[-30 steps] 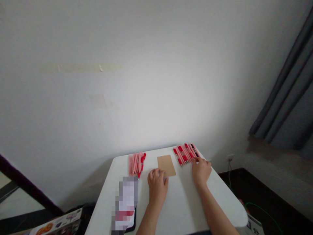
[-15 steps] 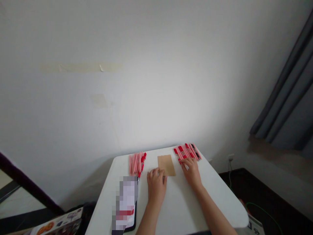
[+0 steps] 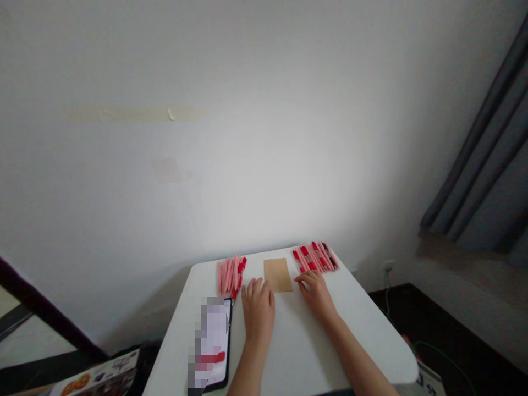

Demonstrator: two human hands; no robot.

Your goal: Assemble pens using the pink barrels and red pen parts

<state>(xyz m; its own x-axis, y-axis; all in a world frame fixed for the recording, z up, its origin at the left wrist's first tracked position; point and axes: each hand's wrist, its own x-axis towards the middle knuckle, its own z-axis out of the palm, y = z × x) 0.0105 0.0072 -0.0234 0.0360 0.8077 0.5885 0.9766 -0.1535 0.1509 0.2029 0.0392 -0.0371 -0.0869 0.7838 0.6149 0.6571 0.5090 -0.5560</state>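
Observation:
A small brown paper sheet [image 3: 278, 274] lies flat on the white table between my hands. My left hand [image 3: 259, 311] is palm down, its fingers stretched out and the fingertips by the sheet's lower left corner. On the right, my right hand [image 3: 318, 295] is loosely bent with thumb and fingers apart, the tips just off the sheet's right edge. Nothing shows in either hand. Above the right hand lies a row of pink, red and black pens [image 3: 314, 257]. A second bunch of pink and red pens [image 3: 230, 275] lies beyond my left hand, to its left.
A phone [image 3: 216, 341], partly blurred out, lies on the table [image 3: 301, 352] left of my left arm. The wall [image 3: 264, 137] rises behind the far edge. A grey curtain [image 3: 487, 181] hangs at right. A printed box [image 3: 99, 377] stands low at left.
My left hand has shifted slightly left and its fingers have straightened. My right hand has drawn down and left, away from the pens. The brown paper has moved a little up and left.

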